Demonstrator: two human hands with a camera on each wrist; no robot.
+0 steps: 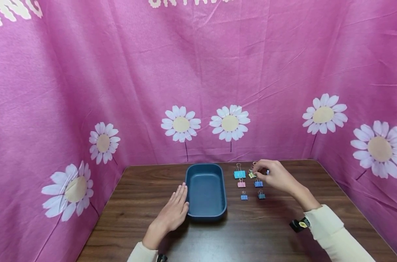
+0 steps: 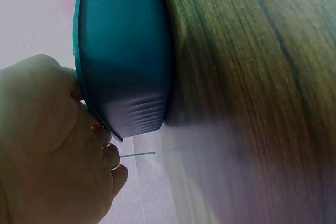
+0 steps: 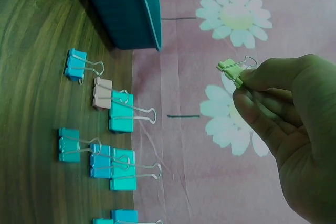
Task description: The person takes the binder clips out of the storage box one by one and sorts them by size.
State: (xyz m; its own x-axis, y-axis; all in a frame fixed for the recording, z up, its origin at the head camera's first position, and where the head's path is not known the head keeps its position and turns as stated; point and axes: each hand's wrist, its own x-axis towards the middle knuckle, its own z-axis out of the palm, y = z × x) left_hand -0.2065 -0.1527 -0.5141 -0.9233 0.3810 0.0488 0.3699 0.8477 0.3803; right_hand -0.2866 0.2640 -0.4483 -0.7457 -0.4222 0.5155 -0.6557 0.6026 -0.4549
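My right hand pinches a small yellow-green binder clip between thumb and fingertips, raised off the table. Below it stand more binder clips in loose rows: a large teal clip, a pink clip, a small blue clip, a blue clip and a small dark teal clip. Another teal clip shows in the right wrist view, mostly hidden by the hand in the head view. With fingers extended, my left hand rests against the left side of a dark blue-teal tray.
The brown wooden table carries the tray and the clips. Pink cloth printed with white daisies hangs behind and on both sides. At the right wrist view's lower edge, another blue clip is partly cut off.
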